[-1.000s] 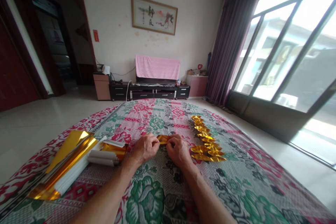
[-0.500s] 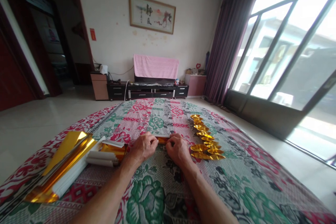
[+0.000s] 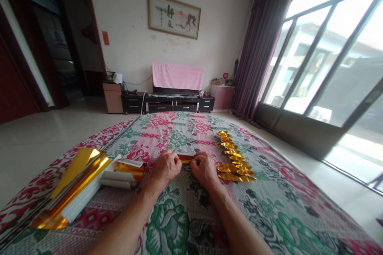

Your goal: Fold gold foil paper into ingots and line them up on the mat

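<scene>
Between my two hands a strip of gold foil paper (image 3: 186, 159) is held level just above the patterned cloth, its middle showing. My left hand (image 3: 166, 166) is closed, thumb and fingers pinching the strip's left end. The right end is pinched by my closed right hand (image 3: 206, 167). Just right of that hand lies a row of folded gold paper ingots (image 3: 231, 152), several of them, pointed at both ends. Left of my left hand are small gold-and-white paper pieces (image 3: 118, 178), and beyond them a stack of larger gold foil sheets (image 3: 73, 191) with white backs.
A flowered cloth (image 3: 167, 223) covers the rounded surface under my arms. Farther off stand a low black TV cabinet (image 3: 170, 105) and a pink cloth (image 3: 178, 75) over a screen. Purple curtains (image 3: 254, 44) hang by the large windows on the right.
Both hands keep their pinch on the gold foil paper and have shifted very slightly to the right. The other papers and the ingots lie as before.
</scene>
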Available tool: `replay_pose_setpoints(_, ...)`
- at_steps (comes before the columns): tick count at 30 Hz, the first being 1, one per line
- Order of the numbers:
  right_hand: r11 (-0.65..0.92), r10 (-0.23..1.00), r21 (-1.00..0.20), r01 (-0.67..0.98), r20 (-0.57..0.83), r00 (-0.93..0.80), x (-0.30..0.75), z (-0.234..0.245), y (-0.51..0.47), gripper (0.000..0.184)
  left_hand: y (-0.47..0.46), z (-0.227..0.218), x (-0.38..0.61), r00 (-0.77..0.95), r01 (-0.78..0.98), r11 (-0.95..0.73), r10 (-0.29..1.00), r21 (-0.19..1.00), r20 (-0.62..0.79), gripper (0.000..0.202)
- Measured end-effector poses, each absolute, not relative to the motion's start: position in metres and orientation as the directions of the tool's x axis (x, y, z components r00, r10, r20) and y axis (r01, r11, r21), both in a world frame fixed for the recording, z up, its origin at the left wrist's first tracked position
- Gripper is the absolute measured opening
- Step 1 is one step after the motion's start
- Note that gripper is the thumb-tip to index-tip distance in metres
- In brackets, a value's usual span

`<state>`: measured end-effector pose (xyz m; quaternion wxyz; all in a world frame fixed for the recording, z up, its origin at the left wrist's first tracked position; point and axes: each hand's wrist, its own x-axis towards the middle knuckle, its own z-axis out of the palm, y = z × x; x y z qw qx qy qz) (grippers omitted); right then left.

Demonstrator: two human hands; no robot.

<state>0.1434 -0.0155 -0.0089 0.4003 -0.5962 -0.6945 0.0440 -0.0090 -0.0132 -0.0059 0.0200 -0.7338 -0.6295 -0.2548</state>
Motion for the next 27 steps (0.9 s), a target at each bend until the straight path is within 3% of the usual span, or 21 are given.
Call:
replay_pose_setpoints(11,0.227,0.895,-0.549,0.805,0.443,0.050,0.1420,-0.0070,-0.0163,0.012,-0.0197,-0.0018,-0.0092,0.060,0.944,-0.179,0.920,0.279,0.387,0.015)
replay_pose_setpoints(27,0.248,0.916,-0.552,0.796,0.401,-0.007,0.1494,-0.0079,-0.0137,0.018,-0.0176,0.0010,-0.0067,0.033,0.964,-0.121,0.937,0.235,0.349,0.018)
